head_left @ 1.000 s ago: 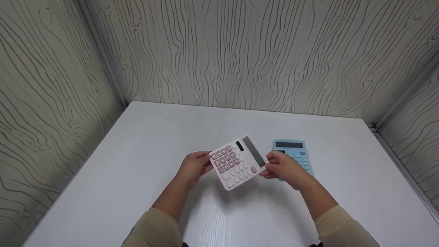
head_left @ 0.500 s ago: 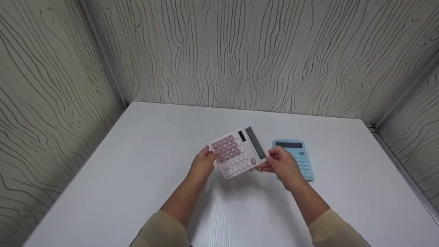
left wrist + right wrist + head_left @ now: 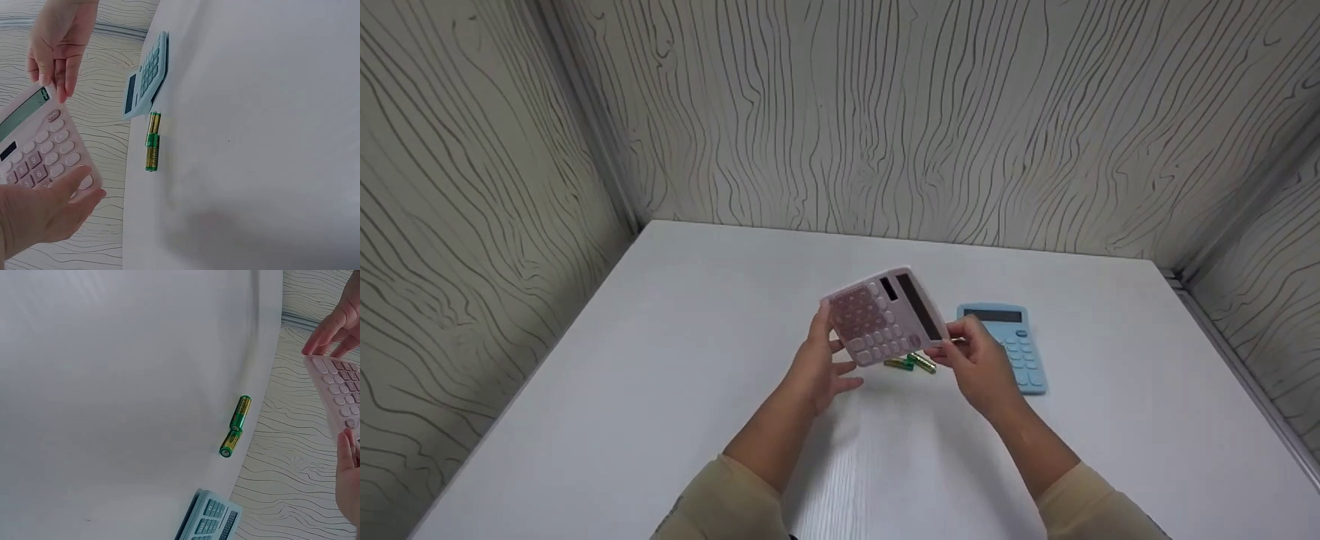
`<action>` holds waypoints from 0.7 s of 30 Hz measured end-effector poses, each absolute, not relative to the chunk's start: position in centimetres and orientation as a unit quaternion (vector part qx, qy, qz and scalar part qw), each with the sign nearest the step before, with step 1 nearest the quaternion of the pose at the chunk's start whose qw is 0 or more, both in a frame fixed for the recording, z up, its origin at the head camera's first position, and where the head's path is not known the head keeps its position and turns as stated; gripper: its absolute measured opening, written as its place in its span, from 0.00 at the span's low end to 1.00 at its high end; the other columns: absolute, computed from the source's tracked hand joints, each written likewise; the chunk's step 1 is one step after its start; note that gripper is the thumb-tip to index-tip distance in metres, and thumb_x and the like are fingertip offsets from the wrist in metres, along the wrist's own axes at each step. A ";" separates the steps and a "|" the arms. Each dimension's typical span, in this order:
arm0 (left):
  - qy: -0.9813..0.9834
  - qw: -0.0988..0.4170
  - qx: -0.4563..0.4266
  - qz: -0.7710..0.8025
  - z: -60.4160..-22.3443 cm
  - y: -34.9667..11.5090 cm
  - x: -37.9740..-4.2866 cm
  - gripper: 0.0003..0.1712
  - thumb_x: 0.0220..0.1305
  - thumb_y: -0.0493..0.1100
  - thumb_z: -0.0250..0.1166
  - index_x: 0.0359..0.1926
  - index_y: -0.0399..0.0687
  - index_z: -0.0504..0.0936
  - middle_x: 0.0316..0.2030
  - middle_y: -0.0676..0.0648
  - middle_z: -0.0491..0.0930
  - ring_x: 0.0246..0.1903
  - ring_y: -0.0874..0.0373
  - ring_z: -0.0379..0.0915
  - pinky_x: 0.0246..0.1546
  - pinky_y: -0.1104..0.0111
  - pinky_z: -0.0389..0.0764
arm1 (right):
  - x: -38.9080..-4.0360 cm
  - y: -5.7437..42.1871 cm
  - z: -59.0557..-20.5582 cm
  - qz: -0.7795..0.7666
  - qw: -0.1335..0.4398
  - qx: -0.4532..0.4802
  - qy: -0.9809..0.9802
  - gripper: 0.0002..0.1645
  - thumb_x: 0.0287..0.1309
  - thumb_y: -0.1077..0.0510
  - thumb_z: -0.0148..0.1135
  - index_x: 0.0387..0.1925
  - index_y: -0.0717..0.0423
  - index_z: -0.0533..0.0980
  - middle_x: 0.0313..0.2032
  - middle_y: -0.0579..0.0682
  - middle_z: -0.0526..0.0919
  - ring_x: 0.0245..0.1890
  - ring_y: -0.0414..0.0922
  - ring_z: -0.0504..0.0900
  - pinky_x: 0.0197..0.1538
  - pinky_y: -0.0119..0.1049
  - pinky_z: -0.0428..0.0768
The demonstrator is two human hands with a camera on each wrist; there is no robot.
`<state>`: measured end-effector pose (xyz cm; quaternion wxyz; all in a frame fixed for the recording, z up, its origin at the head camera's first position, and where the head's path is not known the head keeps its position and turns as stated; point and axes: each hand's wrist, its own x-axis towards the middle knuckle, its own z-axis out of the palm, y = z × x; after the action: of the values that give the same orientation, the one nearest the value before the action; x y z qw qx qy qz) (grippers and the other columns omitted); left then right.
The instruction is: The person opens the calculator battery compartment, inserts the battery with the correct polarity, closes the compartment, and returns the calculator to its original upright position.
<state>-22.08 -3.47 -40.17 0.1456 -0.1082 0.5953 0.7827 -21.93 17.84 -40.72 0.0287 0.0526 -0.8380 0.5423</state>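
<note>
A pink calculator (image 3: pixel 864 313) is held up above the table, tilted, with its keys and dark display facing up. My left hand (image 3: pixel 814 371) holds its left edge; the thumb lies at the edge while the other fingers spread out below. At the lower right corner by the display, my right hand (image 3: pixel 984 371) pinches it between thumb and fingers. In the left wrist view the left thumb lies over the lower keys (image 3: pixel 55 170). Two green and gold batteries (image 3: pixel 240 413) lie on the table beneath the calculator, close together.
A light blue calculator (image 3: pixel 1026 358) lies face up on the white table (image 3: pixel 697 315), partly hidden behind my right hand. Wood-patterned panels (image 3: pixel 840 112) stand along the back and sides of the table.
Both hands have raised the pink calculator slightly away from me and tipped it more. My left fingers have spread at its edge. The batteries underneath have come into view.
</note>
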 end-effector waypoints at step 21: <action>0.486 0.145 -0.101 0.856 -40.7 -3.7 -22.7 0.33 0.63 0.59 0.50 0.60 0.41 0.60 0.50 0.36 0.70 0.45 0.49 0.76 0.43 0.60 0.78 | -21.0 18.4 -43.2 0.293 0.229 0.323 -0.870 0.28 0.43 0.74 0.65 0.46 0.50 0.71 0.50 0.46 0.71 0.47 0.40 0.73 0.47 0.34 0.78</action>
<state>-22.73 -3.74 -40.72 0.1450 -0.1010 0.4859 0.8560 -20.96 18.40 -43.17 0.2291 0.3227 -0.8705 0.2926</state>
